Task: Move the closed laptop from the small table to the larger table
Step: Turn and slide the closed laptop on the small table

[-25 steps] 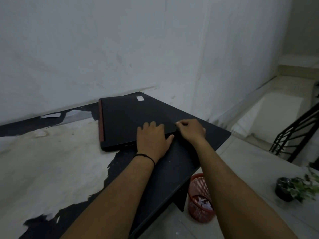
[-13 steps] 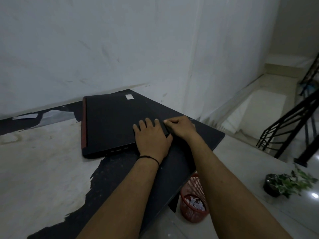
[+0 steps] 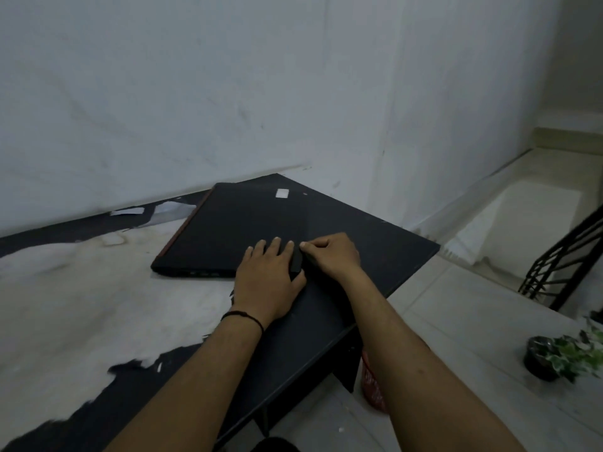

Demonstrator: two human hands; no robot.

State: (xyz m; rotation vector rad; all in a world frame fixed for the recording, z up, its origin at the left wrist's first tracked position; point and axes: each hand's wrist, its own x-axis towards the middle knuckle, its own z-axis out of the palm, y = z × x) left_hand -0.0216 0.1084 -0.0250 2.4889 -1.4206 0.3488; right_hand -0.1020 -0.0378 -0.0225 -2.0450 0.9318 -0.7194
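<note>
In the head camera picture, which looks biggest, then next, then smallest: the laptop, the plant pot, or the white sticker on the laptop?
1. Laptop, by far the biggest.
2. Plant pot, much smaller, though leaves hide part of it.
3. White sticker, the tiniest.

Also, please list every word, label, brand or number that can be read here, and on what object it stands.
No text can be read.
White sticker on the closed laptop: blank or too blurred to read.
White paper scrap on the table by the wall: no readable print.
</note>
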